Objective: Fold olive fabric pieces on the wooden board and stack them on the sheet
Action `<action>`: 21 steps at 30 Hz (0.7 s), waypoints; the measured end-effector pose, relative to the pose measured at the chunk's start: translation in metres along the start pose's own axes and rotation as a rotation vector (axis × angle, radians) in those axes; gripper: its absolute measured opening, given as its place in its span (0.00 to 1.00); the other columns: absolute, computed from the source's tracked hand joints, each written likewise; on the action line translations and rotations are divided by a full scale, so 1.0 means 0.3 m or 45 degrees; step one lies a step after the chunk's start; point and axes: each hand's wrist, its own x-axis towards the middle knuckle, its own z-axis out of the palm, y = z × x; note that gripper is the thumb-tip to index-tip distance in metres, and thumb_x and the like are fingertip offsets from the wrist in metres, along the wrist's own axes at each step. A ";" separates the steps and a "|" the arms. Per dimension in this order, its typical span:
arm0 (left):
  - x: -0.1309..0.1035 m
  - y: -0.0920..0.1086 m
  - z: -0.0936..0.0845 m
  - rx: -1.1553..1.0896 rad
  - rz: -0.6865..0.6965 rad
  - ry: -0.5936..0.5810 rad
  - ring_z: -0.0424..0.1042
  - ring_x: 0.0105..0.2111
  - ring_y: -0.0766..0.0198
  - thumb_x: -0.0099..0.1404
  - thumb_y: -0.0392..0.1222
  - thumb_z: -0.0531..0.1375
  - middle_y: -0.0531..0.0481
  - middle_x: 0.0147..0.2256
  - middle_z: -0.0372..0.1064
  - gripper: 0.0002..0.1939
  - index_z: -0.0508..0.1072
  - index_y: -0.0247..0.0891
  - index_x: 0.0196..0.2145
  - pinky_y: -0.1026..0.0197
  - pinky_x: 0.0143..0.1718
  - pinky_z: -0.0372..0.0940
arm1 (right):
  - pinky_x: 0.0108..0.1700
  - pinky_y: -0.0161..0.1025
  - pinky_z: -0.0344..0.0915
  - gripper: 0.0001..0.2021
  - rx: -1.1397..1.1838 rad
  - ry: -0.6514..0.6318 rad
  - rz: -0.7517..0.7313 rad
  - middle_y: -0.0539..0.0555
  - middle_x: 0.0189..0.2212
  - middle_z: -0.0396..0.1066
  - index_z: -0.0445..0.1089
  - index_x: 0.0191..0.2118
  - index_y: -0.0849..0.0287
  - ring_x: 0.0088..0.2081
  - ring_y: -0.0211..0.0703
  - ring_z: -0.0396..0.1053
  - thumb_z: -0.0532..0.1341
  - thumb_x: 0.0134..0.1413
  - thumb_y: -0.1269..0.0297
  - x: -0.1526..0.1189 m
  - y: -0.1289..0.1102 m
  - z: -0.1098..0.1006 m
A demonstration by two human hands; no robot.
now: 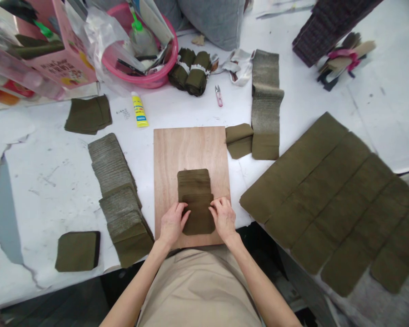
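An olive-green fabric piece point(198, 215) lies on a plywood board point(167, 154) in front of me, over a stack of similar pieces point(193, 180) whose rounded upper end shows beyond it. My left hand point(173, 221) pinches the piece's left edge between thumb and fingers. At the opposite edge, my right hand point(224, 218) grips it with bent fingertips. Left of the board runs an overlapping row of fabric pieces point(122, 213), partly grey-backed. Smaller olive pieces point(239, 140) touch the board's upper right, beside a long grey-backed strip point(266, 104).
Large olive panels point(327, 195) overhang the table's right edge. A square fabric stack point(77, 251) sits front left, with more pieces point(88, 114) behind. Farther back are a yellow tube point(139, 110), thread snips point(218, 96), tied fabric rolls point(197, 75), a pink basket point(153, 81) and a pink box point(66, 63).
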 end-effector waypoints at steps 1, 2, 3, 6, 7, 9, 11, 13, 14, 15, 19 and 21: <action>0.001 0.000 -0.002 -0.005 -0.010 -0.006 0.70 0.36 0.61 0.68 0.43 0.52 0.47 0.40 0.69 0.10 0.66 0.39 0.44 0.62 0.35 0.63 | 0.37 0.37 0.62 0.03 0.017 0.000 0.001 0.53 0.37 0.64 0.67 0.38 0.54 0.39 0.43 0.64 0.58 0.57 0.68 0.003 0.001 -0.002; 0.003 0.001 -0.004 -0.013 -0.016 -0.014 0.70 0.36 0.61 0.68 0.44 0.52 0.47 0.40 0.69 0.10 0.66 0.39 0.44 0.62 0.35 0.63 | 0.38 0.37 0.62 0.03 0.035 0.002 0.001 0.52 0.37 0.64 0.67 0.38 0.54 0.39 0.43 0.64 0.58 0.58 0.68 0.005 0.001 -0.003; 0.004 0.002 -0.008 -0.024 -0.017 -0.025 0.70 0.36 0.61 0.68 0.44 0.52 0.47 0.40 0.69 0.10 0.66 0.39 0.44 0.62 0.35 0.63 | 0.38 0.37 0.61 0.04 0.047 0.005 0.000 0.52 0.37 0.64 0.67 0.39 0.54 0.39 0.43 0.64 0.58 0.57 0.68 0.008 0.000 -0.005; 0.008 0.004 -0.017 -0.053 -0.018 -0.041 0.70 0.35 0.62 0.67 0.43 0.53 0.48 0.39 0.69 0.09 0.67 0.39 0.43 0.62 0.34 0.62 | 0.38 0.38 0.61 0.05 0.015 0.006 -0.004 0.53 0.38 0.65 0.67 0.40 0.54 0.40 0.44 0.64 0.60 0.56 0.68 0.012 -0.005 -0.009; 0.009 0.005 -0.019 -0.058 -0.020 -0.039 0.70 0.35 0.62 0.67 0.43 0.54 0.48 0.38 0.69 0.09 0.67 0.39 0.43 0.62 0.34 0.62 | 0.38 0.38 0.61 0.04 -0.007 0.000 -0.006 0.53 0.37 0.65 0.67 0.38 0.54 0.39 0.44 0.64 0.60 0.56 0.68 0.013 -0.006 -0.010; 0.010 0.004 -0.019 -0.064 -0.021 -0.034 0.70 0.35 0.61 0.67 0.43 0.54 0.49 0.38 0.69 0.09 0.67 0.39 0.43 0.62 0.34 0.62 | 0.38 0.39 0.61 0.02 -0.030 -0.021 -0.010 0.52 0.35 0.64 0.66 0.34 0.54 0.38 0.44 0.64 0.60 0.56 0.68 0.016 -0.006 -0.015; 0.010 0.002 -0.016 -0.070 -0.022 -0.030 0.70 0.35 0.61 0.67 0.43 0.54 0.49 0.37 0.69 0.09 0.67 0.40 0.43 0.63 0.33 0.61 | 0.37 0.38 0.61 0.02 -0.010 -0.037 -0.014 0.52 0.34 0.64 0.65 0.33 0.55 0.37 0.43 0.64 0.60 0.56 0.68 0.022 -0.005 -0.022; 0.011 -0.001 -0.013 -0.079 -0.023 -0.023 0.70 0.35 0.62 0.68 0.43 0.53 0.49 0.37 0.69 0.08 0.67 0.40 0.43 0.64 0.33 0.61 | 0.37 0.38 0.61 0.02 0.029 -0.024 -0.007 0.51 0.35 0.64 0.65 0.35 0.55 0.37 0.43 0.65 0.60 0.56 0.68 0.035 -0.006 -0.032; 0.012 -0.002 -0.013 -0.083 -0.020 -0.019 0.70 0.34 0.62 0.68 0.43 0.52 0.49 0.37 0.69 0.08 0.67 0.40 0.42 0.64 0.33 0.61 | 0.38 0.38 0.62 0.04 0.044 -0.010 -0.003 0.51 0.36 0.64 0.65 0.38 0.55 0.38 0.43 0.65 0.60 0.56 0.67 0.043 -0.007 -0.035; 0.014 -0.003 -0.015 -0.083 -0.013 -0.015 0.70 0.34 0.63 0.69 0.43 0.51 0.49 0.37 0.69 0.09 0.68 0.40 0.42 0.64 0.33 0.60 | 0.38 0.38 0.62 0.07 0.049 0.004 -0.001 0.52 0.38 0.64 0.65 0.40 0.54 0.39 0.43 0.65 0.61 0.55 0.67 0.052 -0.009 -0.038; 0.035 0.001 -0.032 -0.008 0.027 -0.022 0.69 0.34 0.62 0.69 0.42 0.50 0.50 0.34 0.68 0.09 0.68 0.40 0.37 0.62 0.34 0.61 | 0.38 0.40 0.63 0.14 -0.020 0.000 0.004 0.53 0.40 0.63 0.63 0.44 0.54 0.41 0.46 0.64 0.64 0.52 0.66 0.088 -0.017 -0.032; 0.052 0.005 -0.045 0.049 0.049 -0.006 0.68 0.36 0.60 0.68 0.41 0.52 0.48 0.37 0.67 0.06 0.68 0.40 0.37 0.61 0.35 0.62 | 0.36 0.39 0.62 0.14 -0.056 -0.010 0.019 0.53 0.39 0.63 0.63 0.42 0.54 0.40 0.46 0.64 0.65 0.50 0.65 0.100 -0.019 -0.024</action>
